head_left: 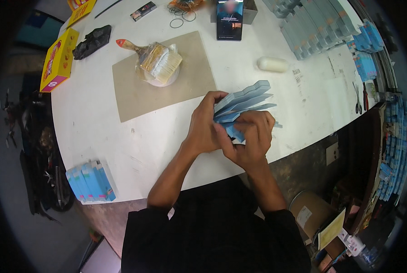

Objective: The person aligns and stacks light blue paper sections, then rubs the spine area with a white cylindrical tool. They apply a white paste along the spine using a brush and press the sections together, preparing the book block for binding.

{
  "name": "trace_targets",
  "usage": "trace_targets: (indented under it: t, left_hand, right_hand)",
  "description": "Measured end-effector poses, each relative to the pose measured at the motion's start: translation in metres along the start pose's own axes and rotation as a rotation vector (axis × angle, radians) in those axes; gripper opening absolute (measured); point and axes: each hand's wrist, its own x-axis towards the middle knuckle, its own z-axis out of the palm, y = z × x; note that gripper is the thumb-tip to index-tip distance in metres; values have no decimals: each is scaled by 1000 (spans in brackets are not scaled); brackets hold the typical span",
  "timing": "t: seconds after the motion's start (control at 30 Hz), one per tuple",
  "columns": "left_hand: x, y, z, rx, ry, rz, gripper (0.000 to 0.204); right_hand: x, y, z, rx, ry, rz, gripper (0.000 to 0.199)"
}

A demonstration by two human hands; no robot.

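Over the front part of the white table, my left hand is closed round a fanned bunch of flat blue carton blanks. Their pale grey-blue edges spread apart toward the upper right. My right hand has its fingers bent onto the near end of the bunch, with the thumb against the lower blue piece. How many blanks lie between the fingers is hidden. On a beige cardboard sheet beyond my left hand lies a wide paintbrush, wrapped partly in plastic, resting across a round white container.
Folded blue cartons stand at the front left edge. Grey stacked blanks fill the back right. A white cylindrical bottle lies between them and my hands. Scissors sit at the right edge, a yellow box at the left.
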Motion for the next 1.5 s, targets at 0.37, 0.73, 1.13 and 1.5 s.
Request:
trace_targets:
  t: [0.37, 0.73, 1.13, 1.5]
  left_hand:
    - [-1, -2, 0, -35, -4, -37, 74]
    - [3, -5, 0, -110, -9, -52, 80]
    - [0, -4, 0, -110, -39, -39, 80]
    - [1, -4, 2, -233, -27, -93, 70]
  right_hand:
    - [6, -5, 1, -115, -157, 69, 60]
    - [10, 4, 2, 24, -26, -2, 54]
    - [12, -2, 1, -87, -188, 68, 63]
    - [18, -1, -4, -8, -61, 62, 35]
